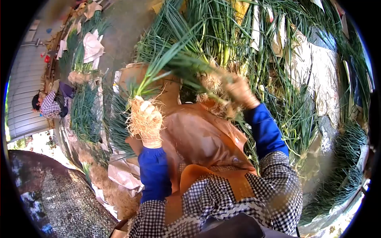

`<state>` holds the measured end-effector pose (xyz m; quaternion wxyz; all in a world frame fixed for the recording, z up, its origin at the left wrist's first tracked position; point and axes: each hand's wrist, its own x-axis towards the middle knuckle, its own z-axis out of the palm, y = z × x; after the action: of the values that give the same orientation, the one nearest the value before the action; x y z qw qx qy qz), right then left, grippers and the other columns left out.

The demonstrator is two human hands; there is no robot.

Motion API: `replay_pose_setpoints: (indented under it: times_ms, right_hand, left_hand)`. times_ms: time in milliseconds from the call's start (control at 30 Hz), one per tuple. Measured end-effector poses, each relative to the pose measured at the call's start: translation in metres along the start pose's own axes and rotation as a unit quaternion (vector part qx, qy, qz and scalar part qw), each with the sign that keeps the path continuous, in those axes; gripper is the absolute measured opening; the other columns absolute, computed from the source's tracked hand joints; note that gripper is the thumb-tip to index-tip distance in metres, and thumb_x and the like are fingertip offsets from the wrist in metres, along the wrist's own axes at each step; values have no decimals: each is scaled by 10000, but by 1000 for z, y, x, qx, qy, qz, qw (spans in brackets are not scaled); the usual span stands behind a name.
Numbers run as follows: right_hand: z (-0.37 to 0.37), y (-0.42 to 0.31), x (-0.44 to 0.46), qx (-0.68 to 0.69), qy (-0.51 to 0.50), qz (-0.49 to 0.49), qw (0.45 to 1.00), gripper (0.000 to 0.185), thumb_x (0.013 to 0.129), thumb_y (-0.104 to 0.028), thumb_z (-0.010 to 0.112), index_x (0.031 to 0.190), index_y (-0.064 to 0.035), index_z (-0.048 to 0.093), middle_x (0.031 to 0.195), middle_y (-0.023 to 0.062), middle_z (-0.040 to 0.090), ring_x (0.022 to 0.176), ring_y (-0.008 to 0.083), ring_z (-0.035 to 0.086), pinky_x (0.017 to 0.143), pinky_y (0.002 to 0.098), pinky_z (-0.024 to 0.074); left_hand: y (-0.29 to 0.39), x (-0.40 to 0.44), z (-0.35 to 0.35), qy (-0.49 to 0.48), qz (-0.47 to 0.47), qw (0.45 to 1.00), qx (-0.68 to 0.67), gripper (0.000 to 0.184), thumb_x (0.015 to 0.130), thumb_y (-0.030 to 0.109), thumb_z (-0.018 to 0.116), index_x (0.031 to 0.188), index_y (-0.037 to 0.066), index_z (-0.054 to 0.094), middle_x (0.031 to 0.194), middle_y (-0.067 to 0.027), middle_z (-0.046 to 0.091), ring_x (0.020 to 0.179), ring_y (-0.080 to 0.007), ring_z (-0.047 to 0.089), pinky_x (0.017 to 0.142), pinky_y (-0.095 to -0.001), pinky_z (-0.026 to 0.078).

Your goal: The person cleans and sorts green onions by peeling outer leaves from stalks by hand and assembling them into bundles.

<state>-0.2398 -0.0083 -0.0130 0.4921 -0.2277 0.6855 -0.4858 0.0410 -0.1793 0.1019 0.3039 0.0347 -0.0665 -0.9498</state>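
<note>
My left hand is closed around the root end of a bunch of green onions. Pale, stringy roots cover much of its fingers, and the leaves point up and to the right. Further right, my right hand is smeared by motion, with its fingers closed on more green onions. Their blurred leaves stretch left toward the first bunch. Tangled roots lie around and behind this hand. Below both hands, a brown apron covers my lap.
A large heap of green onions lies ahead, continuing down the right side. Pale sacks lie among them. At far left another person in a checked top sits beside more bunches. A dark mesh-like surface is at lower left.
</note>
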Motion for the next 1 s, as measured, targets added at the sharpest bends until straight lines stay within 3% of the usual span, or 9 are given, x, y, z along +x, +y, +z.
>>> replay_pose_setpoints:
  times_ms: [233,267,333,400,467,667,767,867,1000]
  right_hand:
    - [-82,-77,-91,151,88,-213,961,596,713,-200,482,1290,-53,452,1191,75,553,994,185,519,893,298,390]
    - [-97,-33,-80,171,105,-101,974,550,758,-239,542,1272,-55,471,1207,84,546,1062,189,500,925,309,373]
    - [-110,36,-61,2,116,-40,992,549,788,-313,600,1261,-63,473,1196,96,553,1060,213,522,888,340,421]
    - [-138,134,-54,-502,308,81,804,487,834,-504,475,1044,-79,589,1066,130,598,1000,282,579,842,415,452]
    - [-128,102,-79,-526,373,46,763,340,857,-390,509,896,-68,611,871,116,651,800,303,634,702,389,508]
    - [-62,96,-22,-413,332,-197,825,186,770,-271,622,842,-100,627,801,89,640,713,251,630,623,343,496]
    - [-53,76,26,-535,194,21,822,305,740,-367,625,911,-115,642,824,90,650,764,254,644,610,388,513]
    - [-55,36,22,-616,91,-7,782,348,774,-428,594,933,-124,650,841,105,654,791,275,640,653,402,513]
    - [-74,-24,-61,-270,57,-74,958,402,822,-403,582,932,-19,627,767,146,633,739,208,610,657,357,453]
  left_hand:
    - [-1,3,40,-75,35,994,66,329,929,306,390,1117,74,530,725,-13,485,544,-99,408,518,-229,352]
    - [1,5,42,-92,42,992,77,323,935,294,375,1115,74,529,709,-10,475,534,-100,398,526,-237,356]
    - [-2,7,41,-127,17,987,92,319,946,279,344,1128,83,518,723,-15,461,555,-115,398,552,-254,366]
    - [-18,2,54,40,76,981,173,321,951,278,330,1147,93,504,759,-34,448,597,-139,406,570,-274,373]
    - [-22,3,38,-10,51,986,159,325,950,271,329,1171,96,491,797,-50,433,659,-162,416,584,-285,378]
    - [-68,9,8,79,16,987,140,338,928,270,336,1199,139,489,821,-28,415,688,-159,407,581,-285,375]
    - [-81,5,-7,66,-13,992,105,294,928,261,346,1166,150,478,794,-14,395,689,-139,411,582,-277,382]
    - [-85,-7,-17,80,-28,994,72,264,943,292,348,1116,162,499,778,3,390,684,-144,409,574,-284,387]
    - [-103,-29,-12,123,-59,990,25,255,942,300,356,1081,156,514,788,-11,410,691,-156,422,620,-310,403]
